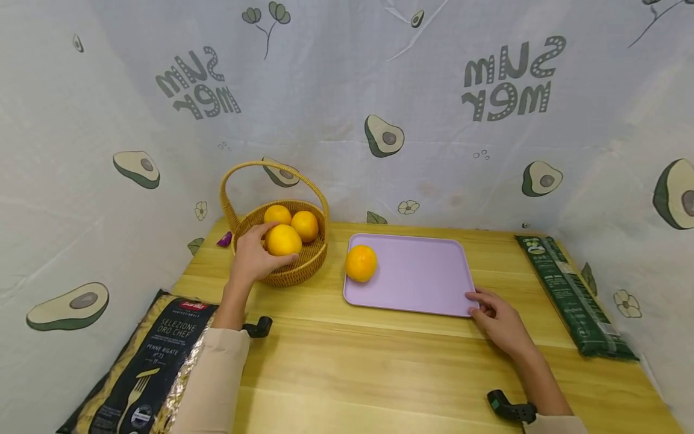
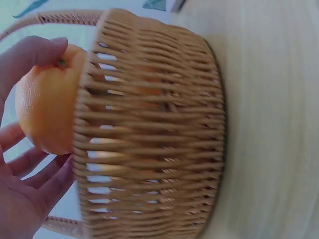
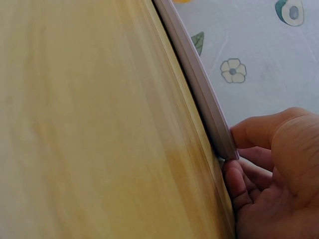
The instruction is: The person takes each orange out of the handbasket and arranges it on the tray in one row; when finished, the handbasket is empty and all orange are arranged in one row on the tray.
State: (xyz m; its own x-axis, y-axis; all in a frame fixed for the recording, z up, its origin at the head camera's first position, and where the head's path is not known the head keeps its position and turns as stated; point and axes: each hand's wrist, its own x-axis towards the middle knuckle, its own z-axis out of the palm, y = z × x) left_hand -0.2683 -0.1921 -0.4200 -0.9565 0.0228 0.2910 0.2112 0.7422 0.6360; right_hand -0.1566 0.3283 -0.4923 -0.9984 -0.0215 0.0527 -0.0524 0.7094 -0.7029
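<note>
Pasta bag (image 1: pixel 146 361): beside the left forearm, bounding room on that side.
Bench (image 1: pixel 352 361): offers room between the forearms, in front of the tray.
Right hand (image 1: pixel 497 322): clamped on the near right corner of the lilac tray (image 1: pixel 420 271), apparently steadying it.
Tray room: greatest just left of the right hand; one orange (image 1: pixel 361 263) occupies the end toward the left hand.
Left hand (image 1: pixel 256 256): well apart from the right, fingers and thumb round the held orange (image 1: pixel 284 240), partly above the rim of the basket (image 1: pixel 295 276).
Step in hand: judged to be taking this orange from the basket.
Next move: likely calls for a lift past the rim, avoiding the handle (image 1: pixel 265 163).
Remaining oranges (image 1: pixel 305 226): two, in the basket just beyond the left hand.
Curtain (image 1: pixel 336 90): behind the basket, limiting reach beyond both hands.
</note>
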